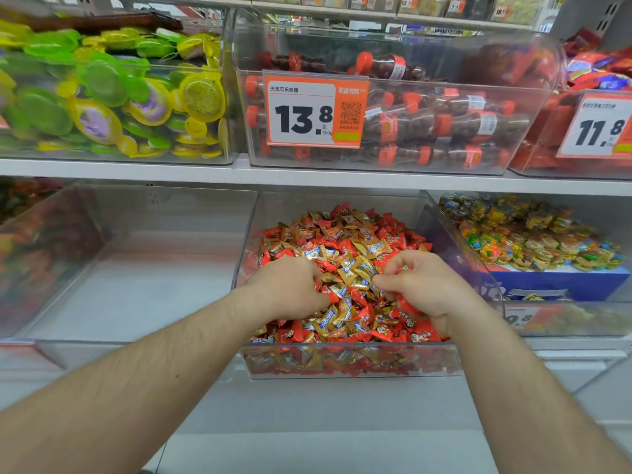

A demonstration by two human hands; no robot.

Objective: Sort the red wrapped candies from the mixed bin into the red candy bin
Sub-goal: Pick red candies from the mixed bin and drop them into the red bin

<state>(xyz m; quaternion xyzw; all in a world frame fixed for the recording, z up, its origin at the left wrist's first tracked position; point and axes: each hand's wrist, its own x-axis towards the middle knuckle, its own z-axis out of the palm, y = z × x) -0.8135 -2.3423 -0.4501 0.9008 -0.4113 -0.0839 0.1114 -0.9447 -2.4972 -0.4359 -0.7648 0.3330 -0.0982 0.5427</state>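
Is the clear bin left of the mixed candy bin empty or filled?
Empty: through the clear bin only bare white shelf shows.

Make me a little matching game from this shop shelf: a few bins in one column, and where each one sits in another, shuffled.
Things:
1. mixed bin of red and gold candies
2. cola-bottle bin
3. green and yellow jelly-cup bin
4. empty clear bin

Places:
A. upper shelf, left
B. lower shelf, left of both hands
C. lower shelf, under both hands
D. upper shelf, behind the 13.8 price tag

Pairs: 1-C, 2-D, 3-A, 4-B
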